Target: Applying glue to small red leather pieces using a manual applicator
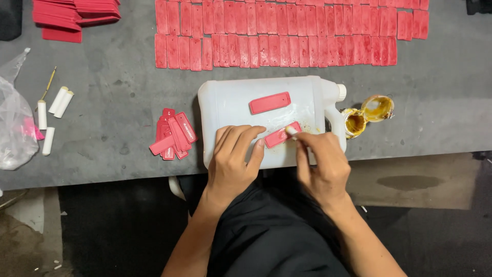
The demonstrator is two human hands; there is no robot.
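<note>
On the white plastic jug [230,102] lying flat, the left hand [233,161] presses the small red rectangular tag [281,136] steady; at 3 o'clock, the right hand [323,164] pinches a small white stick [291,131] on it.

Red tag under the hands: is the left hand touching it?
Touching. The head view shows the left hand's fingertip pressed on the near end of the red tag, which lies on the white jug; no gap shows.

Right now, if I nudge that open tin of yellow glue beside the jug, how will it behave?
The glue tin looks small and light, so it would probably slide or tip easily. Its lid is off, so the wet yellow contents could spill. Smears around its rim suggest it is sticky to grip. It stands close to the white jug.
</note>
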